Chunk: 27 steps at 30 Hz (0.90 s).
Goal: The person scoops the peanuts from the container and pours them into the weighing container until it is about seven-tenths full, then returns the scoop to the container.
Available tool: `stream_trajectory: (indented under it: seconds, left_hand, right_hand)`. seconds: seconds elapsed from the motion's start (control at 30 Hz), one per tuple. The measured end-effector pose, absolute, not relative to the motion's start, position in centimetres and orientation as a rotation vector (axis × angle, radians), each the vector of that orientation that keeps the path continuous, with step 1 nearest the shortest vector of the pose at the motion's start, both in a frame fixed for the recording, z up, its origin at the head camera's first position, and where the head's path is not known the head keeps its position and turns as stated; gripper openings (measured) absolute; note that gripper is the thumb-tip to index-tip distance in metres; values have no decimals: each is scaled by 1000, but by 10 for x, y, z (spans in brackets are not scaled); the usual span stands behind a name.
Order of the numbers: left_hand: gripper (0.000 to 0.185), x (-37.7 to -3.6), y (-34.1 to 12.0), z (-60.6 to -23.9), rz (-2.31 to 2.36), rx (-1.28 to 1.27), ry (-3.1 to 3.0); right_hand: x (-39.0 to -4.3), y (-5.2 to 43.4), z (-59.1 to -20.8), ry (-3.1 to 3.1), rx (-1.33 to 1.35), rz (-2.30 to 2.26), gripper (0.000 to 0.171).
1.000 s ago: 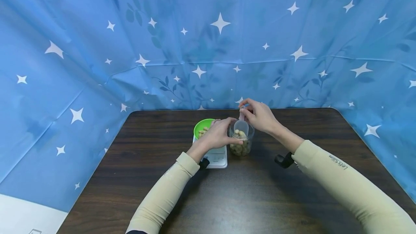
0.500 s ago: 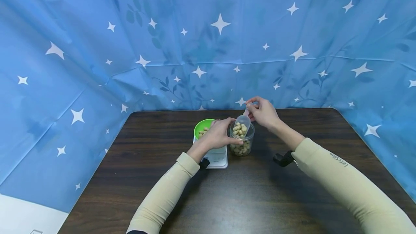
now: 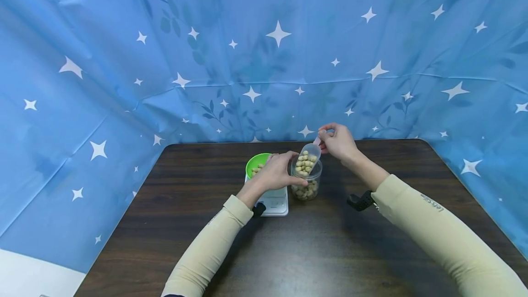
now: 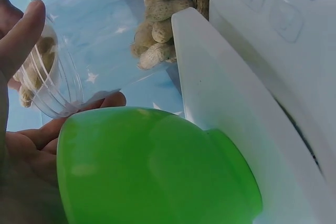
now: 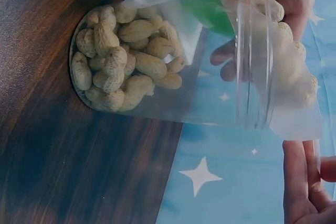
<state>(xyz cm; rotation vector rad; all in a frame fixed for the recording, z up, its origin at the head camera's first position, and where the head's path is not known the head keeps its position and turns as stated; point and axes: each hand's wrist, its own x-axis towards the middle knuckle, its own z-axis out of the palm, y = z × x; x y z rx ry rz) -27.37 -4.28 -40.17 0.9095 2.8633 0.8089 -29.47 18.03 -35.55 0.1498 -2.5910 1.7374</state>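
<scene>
So the clear plastic jar of peanuts [image 3: 305, 182] stands upright on the dark wooden desk [image 3: 321, 251], touching or just beside the right edge of the white kitchen scale [image 3: 275, 200]. The left hand [image 3: 278, 172] wraps its grip around the jar's upper wall, fingers curled on the clear plastic, thumb toward the person.

The right hand [image 3: 339, 142] pinches the thin handle of a small clear plastic scoop [image 3: 307, 159] loaded with peanuts. The scoop sits right at the jar's mouth, and its long axis slants down-left from the right hand's grip toward the jar opening. The bowl end is lower, the handle higher and farther back.

The lime green plastic bowl [image 3: 256, 163] rests on the scale, just left of the jar and behind the left hand, with a few peanuts in it. So from the scoop, the bowl lies to the left, past the left hand's knuckles. The right wrist is raised, the forearm angled in from the right.
</scene>
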Motion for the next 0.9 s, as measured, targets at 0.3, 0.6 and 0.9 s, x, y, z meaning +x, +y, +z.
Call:
stream_trajectory:
  seconds: [0.3, 0.6, 0.9]
  left_hand:
    - [88, -273, -44, -400, 778, 892, 2866]
    - [87, -273, -45, -400, 811, 906, 2856]
    - [88, -274, -44, -404, 801, 927, 2873]
  right_hand:
    - [-297, 191, -353, -2541, 70, 1859, 39]
    - [-298, 198, -355, -2463, 29, 1954, 41]
    - [-297, 203, -354, -2453, 10, 1980, 45]
